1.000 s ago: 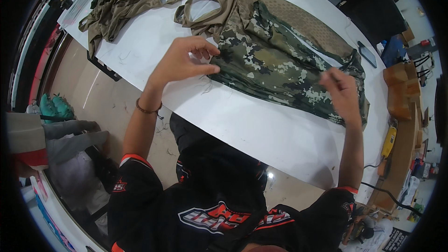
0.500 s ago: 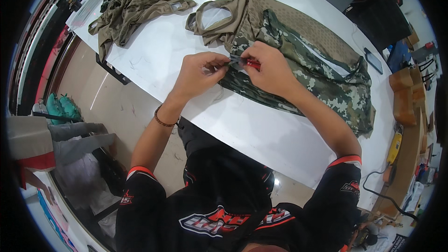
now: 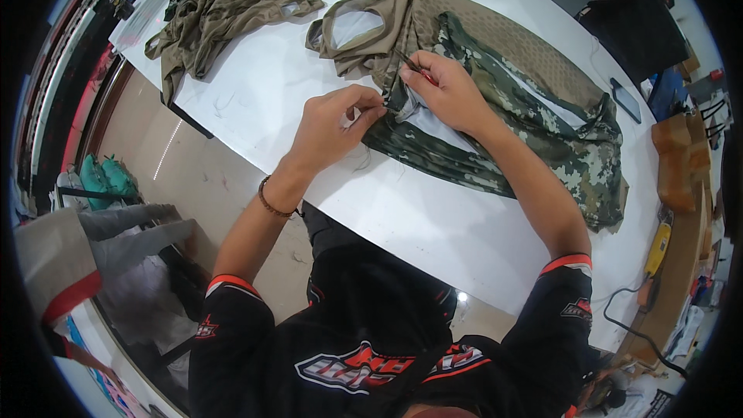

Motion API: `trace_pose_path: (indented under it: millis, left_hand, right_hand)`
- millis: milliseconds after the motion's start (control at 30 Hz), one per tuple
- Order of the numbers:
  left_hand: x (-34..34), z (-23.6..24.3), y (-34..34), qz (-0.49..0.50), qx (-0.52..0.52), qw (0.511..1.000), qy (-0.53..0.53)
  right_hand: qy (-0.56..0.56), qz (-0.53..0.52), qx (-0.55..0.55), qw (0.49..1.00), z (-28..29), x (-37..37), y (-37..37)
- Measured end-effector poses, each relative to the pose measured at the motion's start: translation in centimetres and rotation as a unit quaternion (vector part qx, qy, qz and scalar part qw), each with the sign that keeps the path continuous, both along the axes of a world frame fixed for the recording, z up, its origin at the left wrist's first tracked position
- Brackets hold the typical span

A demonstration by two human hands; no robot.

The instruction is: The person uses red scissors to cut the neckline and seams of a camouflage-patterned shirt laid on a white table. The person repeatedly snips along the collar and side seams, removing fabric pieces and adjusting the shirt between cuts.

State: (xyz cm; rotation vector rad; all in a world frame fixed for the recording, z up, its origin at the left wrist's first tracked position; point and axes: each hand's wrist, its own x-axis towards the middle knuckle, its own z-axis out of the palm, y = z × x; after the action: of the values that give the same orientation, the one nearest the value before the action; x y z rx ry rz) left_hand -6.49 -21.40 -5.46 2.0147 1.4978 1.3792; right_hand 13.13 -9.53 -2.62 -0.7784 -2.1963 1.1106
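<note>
A camouflage and olive-brown garment (image 3: 503, 124) lies spread across the white table (image 3: 433, 240). My left hand (image 3: 338, 120) pinches the garment's near left edge between thumb and fingertips. Whatever fine detail sits in that pinch is too small to make out. My right hand (image 3: 445, 89) is closed around red-handled thread snips (image 3: 422, 73), their dark blades pointing up and left over the cloth. Beneath the right hand the fabric is lifted, and its pale inner side shows.
A second olive-brown garment (image 3: 224, 19) lies crumpled at the far left. On the right are a phone (image 3: 625, 101), a yellow tool with a cord (image 3: 658, 248) and a brown wooden box (image 3: 677, 162). Loose threads (image 3: 224, 102) dot the table. Grey clothing (image 3: 131, 224) hangs at lower left.
My right hand has moved slightly right and up, away from the left hand, taking the snips off the edge. The cloth there has opened, showing its pale inside. My left hand keeps its pinch.
</note>
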Motion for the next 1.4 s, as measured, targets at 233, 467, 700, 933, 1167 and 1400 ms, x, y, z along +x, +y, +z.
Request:
trace_pose_path:
  millis: [233, 467, 700, 933, 1167, 1400]
  left_hand:
    - [1.4, 1.6, -0.4, -0.005, 0.081, 0.996, 0.036]
    - [3.0, 0.7, 0.4, 0.025, 0.148, 0.980, 0.134]
    - [2.6, 0.8, 0.6, -0.026, 0.065, 0.996, 0.058]
    - [1.3, 0.0, 1.1, -0.132, -0.048, 0.986, -0.088]
    - [0.9, -0.1, 0.8, -0.155, -0.050, 0.970, -0.180]
    - [1.2, 0.0, 0.9, -0.107, 0.034, 0.982, -0.153]
  right_hand:
    - [0.017, -0.048, -0.046, 0.998, -0.6, 0.1, 0.1]
    - [0.036, -0.056, -0.122, 0.990, -1.2, -0.1, 0.4]
    - [0.063, -0.041, -0.186, 0.980, -1.4, 0.2, 0.8]
    - [0.106, -0.033, -0.161, 0.981, -1.6, 0.5, 0.6]
    - [0.151, -0.047, -0.199, 0.967, 5.0, 2.2, -3.4]
    - [0.082, 0.066, -0.515, 0.851, 3.2, 3.8, -6.6]
